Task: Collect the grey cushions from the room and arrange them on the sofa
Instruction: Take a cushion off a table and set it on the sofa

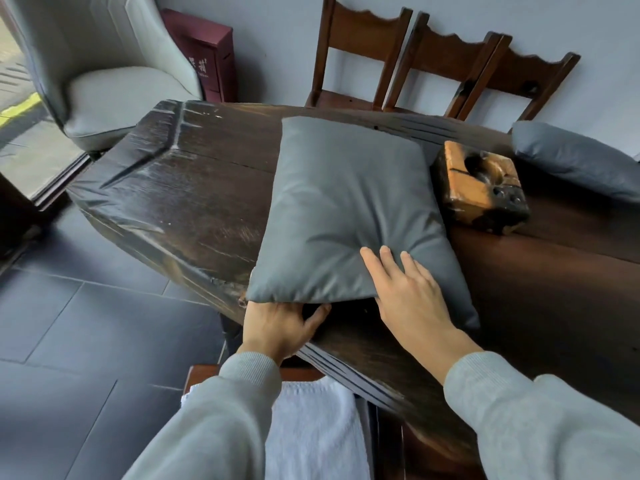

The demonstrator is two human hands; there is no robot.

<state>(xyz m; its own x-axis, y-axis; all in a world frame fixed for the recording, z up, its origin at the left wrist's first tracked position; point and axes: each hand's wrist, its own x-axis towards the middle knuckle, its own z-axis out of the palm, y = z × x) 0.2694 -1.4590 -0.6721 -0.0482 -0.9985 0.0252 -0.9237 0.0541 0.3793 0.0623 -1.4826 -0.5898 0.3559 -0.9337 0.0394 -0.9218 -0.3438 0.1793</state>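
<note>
- I stand at the near edge of a dark wooden table (173,188), both arms in grey sleeves reaching forward and down.
- A grey cushion (346,209) lies flat on the table in front of me, its near left corner at the table's edge.
- My left hand (280,327) comes in low, palm down, with its fingers slid under that near corner. Only the thumb shows, pointing right along the edge. The fingers are hidden, so I cannot tell whether they curl.
- My right hand (412,292) lies on top of the cushion near its front edge, fingers straight and slightly spread, fingertips denting the fabric; it grasps nothing.
- The cushion's front edge shows a dark gap beneath it between my hands.
- A second grey cushion (575,161) rests on the table's far right.
- A wooden block (479,185) sits between the two cushions, just beside the first.
</note>
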